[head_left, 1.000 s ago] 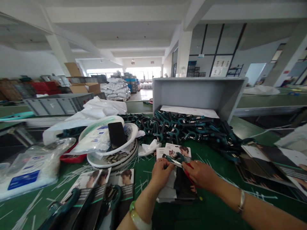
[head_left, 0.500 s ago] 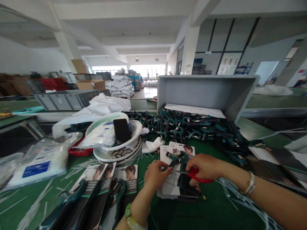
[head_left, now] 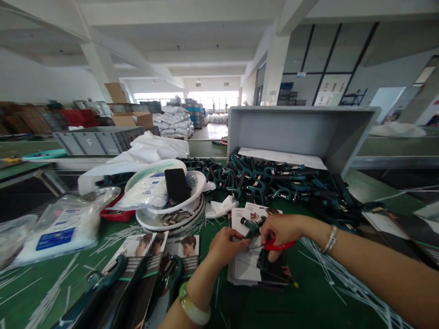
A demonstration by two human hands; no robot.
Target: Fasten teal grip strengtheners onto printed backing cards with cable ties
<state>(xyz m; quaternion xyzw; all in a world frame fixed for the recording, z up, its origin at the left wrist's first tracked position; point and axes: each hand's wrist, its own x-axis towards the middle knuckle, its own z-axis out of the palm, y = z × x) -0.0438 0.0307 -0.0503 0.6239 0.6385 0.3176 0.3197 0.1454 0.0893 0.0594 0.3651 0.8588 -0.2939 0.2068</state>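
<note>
My right hand (head_left: 278, 233) is closed on red-handled scissors (head_left: 281, 246), their blades pointing left over a dark green hand tool (head_left: 253, 225). That tool, metal parts at its head, lies on a stack of printed cards (head_left: 242, 269). My left hand (head_left: 226, 246) is closed in a pinch at the tool's left side, close to the scissor tips; what sits between its fingertips is too small to make out. Nearer me on the left, similar tools (head_left: 176, 269) rest on more printed cards (head_left: 190, 256).
Behind the cards lies a heap of green tools (head_left: 254, 176) before a tipped grey crate (head_left: 291, 130). White bowls (head_left: 202, 183) hold metal parts, a plastic bag and a phone (head_left: 176, 186). Thin white plastic strips (head_left: 329, 269) litter the green table. A red tray (head_left: 118, 214) is at left.
My right hand has shifted slightly left and closer to my left hand, bringing the scissors further over the tool. My left hand stays at the tool's left side.
</note>
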